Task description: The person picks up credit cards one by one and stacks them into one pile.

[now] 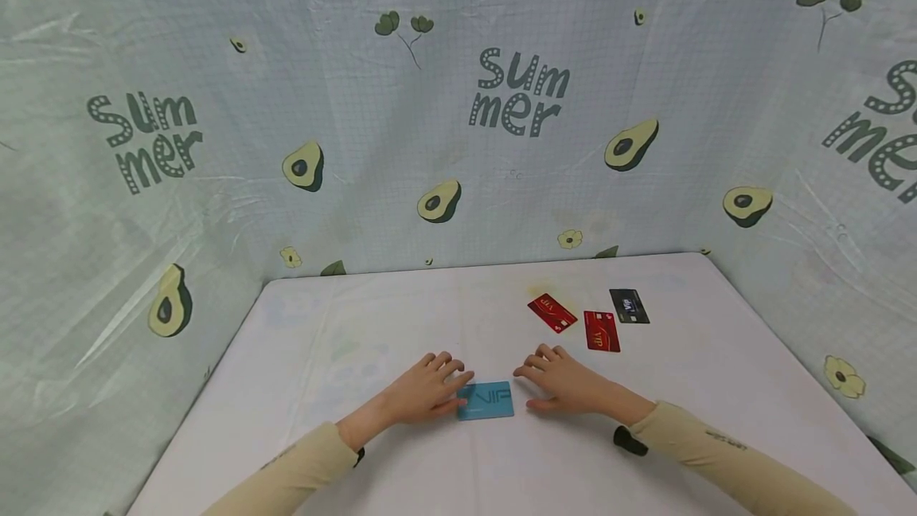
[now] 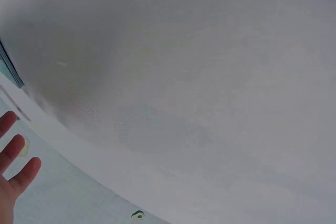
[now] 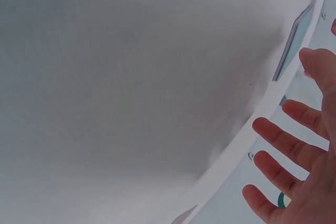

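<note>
A small stack of cards with a blue card [image 1: 491, 401] on top lies flat on the white table, between the two hands. Its layered edges show in the right wrist view, where the card stack [image 3: 294, 43] stands beyond the thumb. My left hand [image 1: 428, 388] is at the stack's left side, fingers loosely spread, with thumb and index fingertips overlapping its left edge in the head view. To the right of the stack, a small gap away, my right hand [image 1: 563, 383] hovers palm down with spread, relaxed fingers and holds nothing.
Farther back on the right lie a red VIP card [image 1: 552, 313], a second red VIP card [image 1: 602, 331] and a black VIP card [image 1: 630, 306]. A pale curtain [image 1: 358, 205] printed with avocados hangs around the table [image 1: 344, 420].
</note>
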Motion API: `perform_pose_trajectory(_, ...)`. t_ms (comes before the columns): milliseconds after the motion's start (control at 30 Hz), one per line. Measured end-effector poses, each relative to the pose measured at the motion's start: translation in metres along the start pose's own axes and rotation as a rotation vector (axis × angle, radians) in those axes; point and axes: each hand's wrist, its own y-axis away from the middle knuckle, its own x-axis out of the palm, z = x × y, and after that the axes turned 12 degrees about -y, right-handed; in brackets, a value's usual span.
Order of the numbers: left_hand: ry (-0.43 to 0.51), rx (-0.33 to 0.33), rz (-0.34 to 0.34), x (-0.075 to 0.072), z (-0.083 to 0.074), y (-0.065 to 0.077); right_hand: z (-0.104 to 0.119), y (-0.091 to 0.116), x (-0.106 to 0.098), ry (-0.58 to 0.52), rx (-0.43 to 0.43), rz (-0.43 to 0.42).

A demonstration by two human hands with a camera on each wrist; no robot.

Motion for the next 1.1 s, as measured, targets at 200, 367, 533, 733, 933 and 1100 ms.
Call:
perform_pose_trajectory(200,-0.015,0.013,-0.046,0.004,0.006,-0.005,-0.008,0.005,0.000,-0.005,0.009,-0.035)
perform_pose_trajectory(367,-0.010,0.017,-0.068,0.009,0.009,-0.013,-0.015,0.009,-0.002,-0.001,0.040,-0.060)
perform_pose_trajectory(533,-0.003,0.009,-0.067,0.012,0.012,-0.024,-0.021,0.012,-0.006,0.017,0.080,-0.119)
perform_pose_trajectory(733,0.001,-0.003,-0.062,0.012,0.016,-0.038,-0.029,0.015,-0.011,0.041,0.141,-0.193)
perform_pose_trajectory(933,0.009,-0.022,-0.070,0.016,0.018,-0.052,-0.038,0.018,-0.013,0.050,0.190,-0.245)
perform_pose_trajectory(1100,-0.007,-0.030,-0.087,0.018,0.018,-0.065,-0.044,0.018,-0.015,0.023,0.248,-0.261)
